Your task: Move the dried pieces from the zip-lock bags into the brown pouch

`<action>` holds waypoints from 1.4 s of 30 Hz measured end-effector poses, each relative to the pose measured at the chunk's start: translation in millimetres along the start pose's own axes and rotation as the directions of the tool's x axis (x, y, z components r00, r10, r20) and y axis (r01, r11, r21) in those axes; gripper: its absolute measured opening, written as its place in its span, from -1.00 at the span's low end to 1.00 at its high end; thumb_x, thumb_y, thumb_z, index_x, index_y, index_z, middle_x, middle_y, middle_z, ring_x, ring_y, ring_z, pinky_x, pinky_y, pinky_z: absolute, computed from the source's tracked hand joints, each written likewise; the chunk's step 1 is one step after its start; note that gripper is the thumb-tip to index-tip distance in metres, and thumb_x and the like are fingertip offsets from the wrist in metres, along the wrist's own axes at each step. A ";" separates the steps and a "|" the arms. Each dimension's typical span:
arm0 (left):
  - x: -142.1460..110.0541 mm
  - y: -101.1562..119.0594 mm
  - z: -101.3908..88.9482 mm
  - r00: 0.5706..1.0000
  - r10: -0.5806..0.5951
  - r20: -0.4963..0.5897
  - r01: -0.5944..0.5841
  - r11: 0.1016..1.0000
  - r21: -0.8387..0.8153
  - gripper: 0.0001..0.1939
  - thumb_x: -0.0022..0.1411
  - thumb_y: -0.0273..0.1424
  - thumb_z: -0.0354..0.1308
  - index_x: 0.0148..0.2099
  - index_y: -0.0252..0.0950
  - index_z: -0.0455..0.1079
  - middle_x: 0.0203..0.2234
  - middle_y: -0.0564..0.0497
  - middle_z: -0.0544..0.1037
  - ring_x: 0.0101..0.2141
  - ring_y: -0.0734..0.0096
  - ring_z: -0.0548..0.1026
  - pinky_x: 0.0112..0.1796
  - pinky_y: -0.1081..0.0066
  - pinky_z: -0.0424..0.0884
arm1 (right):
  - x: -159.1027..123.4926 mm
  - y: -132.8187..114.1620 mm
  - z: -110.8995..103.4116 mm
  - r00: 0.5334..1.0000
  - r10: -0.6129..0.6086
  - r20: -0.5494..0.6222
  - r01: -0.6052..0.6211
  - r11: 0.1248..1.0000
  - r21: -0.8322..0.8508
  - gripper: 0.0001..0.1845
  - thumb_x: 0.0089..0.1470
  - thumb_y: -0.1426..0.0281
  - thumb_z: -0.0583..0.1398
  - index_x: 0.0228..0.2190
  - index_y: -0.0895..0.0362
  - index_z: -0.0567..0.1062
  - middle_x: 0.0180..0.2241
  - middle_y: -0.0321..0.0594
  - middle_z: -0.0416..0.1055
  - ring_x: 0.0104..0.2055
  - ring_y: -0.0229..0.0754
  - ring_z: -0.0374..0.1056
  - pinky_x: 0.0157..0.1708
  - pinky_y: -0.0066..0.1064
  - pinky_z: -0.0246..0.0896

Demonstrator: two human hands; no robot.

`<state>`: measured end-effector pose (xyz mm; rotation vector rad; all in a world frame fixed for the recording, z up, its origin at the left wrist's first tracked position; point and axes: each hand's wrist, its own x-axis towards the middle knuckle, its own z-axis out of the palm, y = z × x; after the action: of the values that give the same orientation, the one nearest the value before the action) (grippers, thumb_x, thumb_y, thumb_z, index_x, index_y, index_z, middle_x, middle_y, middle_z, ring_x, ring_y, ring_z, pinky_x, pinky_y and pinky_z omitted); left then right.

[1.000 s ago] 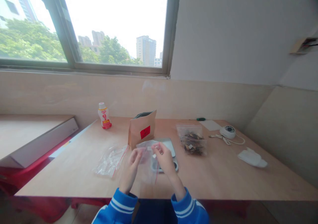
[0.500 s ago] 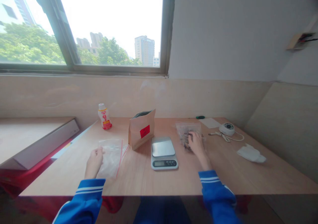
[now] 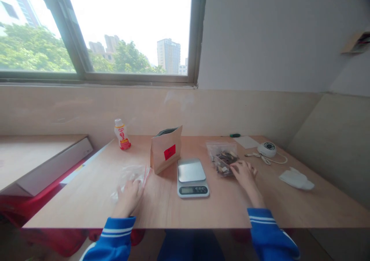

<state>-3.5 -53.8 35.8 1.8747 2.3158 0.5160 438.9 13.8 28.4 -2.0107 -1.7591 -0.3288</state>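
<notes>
My left hand (image 3: 128, 197) rests on a clear zip bag (image 3: 131, 172) with red closure lines, its fingers bent over the crumpled plastic. Part of that bag is hidden beneath the hand. On the other side, my right hand (image 3: 245, 175) has its fingers apart, fingertips at the lower right edge of a second clear zip bag (image 3: 224, 161). Dark, dried-looking pieces with some pale bits fill this bag, which lies flat on the table. Between the hands sits a white kitchen scale (image 3: 191, 170) with a bare metal plate.
A brown paper pouch (image 3: 165, 153) with a red label stands open-topped behind the scale. Farther left is a red-and-white bottle (image 3: 123, 135). To the right lie a white dome camera (image 3: 266, 149) with its cable, a crumpled white tissue (image 3: 296, 179), paper (image 3: 247, 142) and a green-handled tool (image 3: 235, 135).
My left hand has moved right, across the clear bag, which is now more crumpled. My right hand has slid from the top of the filled bag to its right edge, uncovering the contents.
</notes>
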 end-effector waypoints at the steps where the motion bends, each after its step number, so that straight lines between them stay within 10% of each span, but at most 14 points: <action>1: -4.7 11.5 1.9 0.994 0.018 -0.110 -0.021 0.999 -0.029 -0.66 0.17 -0.39 -0.08 -0.08 -0.36 0.42 0.08 -0.35 0.39 0.14 -0.14 0.27 0.10 -0.26 0.03 | -1.0 0.6 -3.3 1.000 -0.004 -0.025 0.004 1.000 0.012 -0.74 0.14 0.31 0.07 -0.35 0.08 0.56 -0.18 -0.09 0.48 -0.08 0.03 0.26 -0.09 -0.14 -0.06; 5: -41.0 77.6 -1.7 0.957 0.220 -0.189 -0.284 0.843 -0.456 -0.65 0.26 -0.28 -0.08 0.01 -0.25 0.36 0.07 -0.21 0.40 0.12 0.07 0.32 0.13 0.04 0.17 | -14.7 -7.9 -37.6 0.989 0.014 -0.144 -0.008 0.999 0.040 -0.62 0.17 0.29 -0.02 -0.43 0.12 0.54 -0.39 -0.13 0.52 -0.28 -0.05 0.31 -0.08 -0.12 -0.09; 10: -94.5 154.3 -10.5 0.908 0.397 0.130 -0.099 0.507 -0.856 -0.67 0.30 -0.15 -0.06 -0.12 -0.21 0.41 -0.21 -0.10 0.52 -0.24 0.29 0.50 -0.16 0.33 0.38 | -58.4 -61.6 -97.5 0.970 0.035 -0.241 0.036 0.959 0.282 -0.56 0.17 0.12 -0.02 -0.42 0.09 0.54 -0.44 -0.16 0.52 -0.43 -0.10 0.35 -0.26 -0.24 0.04; 17: -102.1 156.4 9.6 0.962 0.246 0.122 0.066 0.223 -0.973 -0.62 0.26 -0.05 -0.01 -0.29 -0.28 0.37 -0.51 0.05 0.40 -0.44 0.43 0.38 -0.36 0.46 0.32 | -110.6 -161.4 -99.4 0.998 -0.057 0.025 0.018 0.646 0.763 -0.79 0.09 0.29 0.15 -0.50 0.07 0.51 -0.47 -0.28 0.48 -0.46 -0.22 0.38 -0.40 -0.46 0.20; 30: -104.4 133.8 7.3 0.993 0.081 0.083 0.061 0.244 -0.968 -0.53 0.19 0.03 0.00 -0.40 -0.28 0.38 -0.55 0.04 0.40 -0.47 0.40 0.34 -0.42 0.44 0.31 | -116.1 -183.4 -100.2 0.973 -0.139 0.182 -0.080 0.541 0.837 -0.78 0.01 0.35 0.17 -0.62 0.11 0.40 -0.57 -0.29 0.39 -0.50 -0.26 0.31 -0.44 -0.49 0.23; 35: -103.3 122.3 5.6 0.946 0.320 0.047 -0.084 0.386 -0.919 -0.50 0.29 -0.06 -0.10 -0.56 -0.27 0.23 -0.66 0.05 0.34 -0.56 0.47 0.31 -0.46 0.47 0.23 | -115.5 -179.7 -101.7 0.974 0.122 0.190 -0.224 0.427 0.876 -0.72 -0.03 0.21 0.19 -0.62 0.12 0.38 -0.66 -0.33 0.34 -0.59 -0.26 0.28 -0.55 -0.48 0.22; 39: -108.6 110.3 1.7 0.906 0.407 0.119 -0.106 0.490 -0.865 -0.47 0.28 -0.05 -0.09 -0.62 -0.27 0.22 -0.72 0.04 0.31 -0.61 0.47 0.29 -0.54 0.47 0.17 | -105.4 -151.5 -102.3 0.857 0.494 0.146 -0.340 0.329 0.881 -0.60 -0.10 0.05 0.25 -0.46 0.16 0.47 -0.66 -0.31 0.37 -0.62 -0.22 0.30 -0.61 -0.46 0.21; 42: -112.1 104.5 9.4 0.884 0.443 0.152 -0.070 0.446 -0.892 -0.45 0.30 -0.08 -0.09 -0.62 -0.29 0.31 -0.67 -0.02 0.37 -0.56 0.45 0.34 -0.47 0.45 0.24 | -100.2 -132.8 -103.5 0.842 0.520 0.144 -0.321 0.267 0.909 -0.53 -0.17 0.03 0.31 -0.39 0.19 0.50 -0.52 -0.17 0.51 -0.49 -0.14 0.42 -0.53 -0.42 0.31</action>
<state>121.6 -142.1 48.3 1.5484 1.0810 1.0281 304.1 -111.4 95.8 -1.3854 -0.8013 0.5533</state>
